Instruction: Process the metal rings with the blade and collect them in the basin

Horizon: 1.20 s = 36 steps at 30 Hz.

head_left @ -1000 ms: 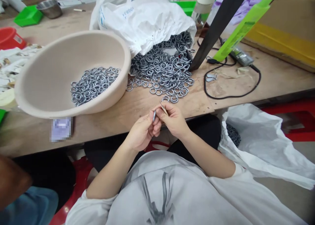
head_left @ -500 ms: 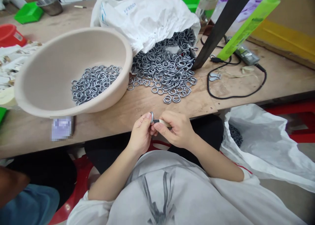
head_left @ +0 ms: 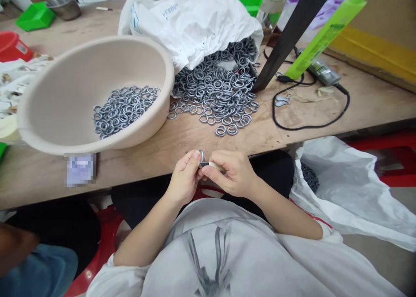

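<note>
Between the thumb and fingers of my left hand (head_left: 185,175) is a grey ring (head_left: 202,155), held upright near the table's front edge. My right hand (head_left: 234,172) is closed around the pale handle of a small knife (head_left: 215,166). The knife's short dark blade points left and meets the ring's lower part; whether it passes inside the ring I cannot tell. Beyond my hands, a heap of similar grey rings (head_left: 214,89) spills from a white sack (head_left: 195,24). More rings (head_left: 125,108) lie in a large beige basin (head_left: 52,89) to the left.
A dark upright bar (head_left: 289,41) and a green strip (head_left: 325,41) rise right of the heap. Behind them lies a corded device (head_left: 325,74). An open white bag (head_left: 351,188) with rings hangs low right. Someone's blue-clothed arm (head_left: 39,266) is at lower left.
The knife blade has shifted slightly down and left against the ring, and its handle tilts more. My left hand keeps its hold on the ring.
</note>
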{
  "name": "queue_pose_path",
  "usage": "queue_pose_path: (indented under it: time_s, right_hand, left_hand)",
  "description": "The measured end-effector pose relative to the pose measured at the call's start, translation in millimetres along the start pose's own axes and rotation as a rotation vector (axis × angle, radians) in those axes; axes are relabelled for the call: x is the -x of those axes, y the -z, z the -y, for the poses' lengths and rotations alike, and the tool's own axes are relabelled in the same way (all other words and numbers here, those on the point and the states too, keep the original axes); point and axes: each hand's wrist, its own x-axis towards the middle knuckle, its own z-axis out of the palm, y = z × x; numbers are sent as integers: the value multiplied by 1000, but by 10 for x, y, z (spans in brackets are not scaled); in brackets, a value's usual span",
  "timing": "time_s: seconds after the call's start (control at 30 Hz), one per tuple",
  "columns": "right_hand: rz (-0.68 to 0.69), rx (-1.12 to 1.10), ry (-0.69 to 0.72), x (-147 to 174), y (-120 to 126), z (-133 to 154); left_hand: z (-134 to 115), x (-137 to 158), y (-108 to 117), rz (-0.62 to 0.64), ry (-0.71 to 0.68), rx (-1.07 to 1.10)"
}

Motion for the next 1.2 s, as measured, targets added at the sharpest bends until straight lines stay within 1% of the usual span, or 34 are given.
queue_pose_path:
  time_s: [0.17, 0.27, 0.33, 0.37, 0.4, 0.47, 0.5, 0.57, 0.63, 0.7, 0.77, 0.8, 0.9, 1.0, 1.07, 1.2]
  right_hand:
    - [33, -20, -23, -3, 22, 28]
    - [102, -91, -61, -16, 15, 27]
    - [148, -144, -105, -43, -10, -25]
    - [143, -155, -132, -66, -22, -72]
    - [109, -146, -166, -94, -28, -131]
    - [-18, -54, -250, -162, -11, -268]
    - [-86, 33, -297, -198, 13, -334]
    - [-147, 256, -363, -265, 79, -433]
    - [-112, 479, -401, -321, 137, -478]
    - [-48, 626, -440, -368, 167, -494]
    - [-22, 678, -474, -405, 173, -517]
    - [-40, 674, -479, -418, 174, -536]
    - [-145, 585, -446, -432, 176, -610]
    - [-244, 405, -400, -400, 157, -627]
    - [-268, 152, -386, -362, 111, -571]
    - [-146, -570, -441, -294, -60, -361]
  left_hand:
    - [-5, 2, -18, 19, 0, 10]
    - [1, -18, 15, 55, -2, 7]
    - [17, -26, 51, 69, -11, 10]
    - [28, -22, 70, 83, -16, 8]
    - [40, -13, 87, 113, -13, -5]
    - [59, 17, 121, 209, 23, -59]
    - [61, 32, 138, 256, 44, -88]
    - [45, 44, 177, 293, 64, -119]
    - [4, 25, 224, 237, 52, -112]
    - [-42, -17, 271, 169, 56, -102]
    - [-75, -63, 309, 115, 55, -85]
    - [-86, -84, 322, 92, 42, -72]
    - [-100, -135, 333, 27, -13, -47]
    - [-94, -180, 292, -11, -35, -23]
    - [-69, -214, 239, -36, -55, -23]
    - [27, -291, 121, -50, -123, -98]
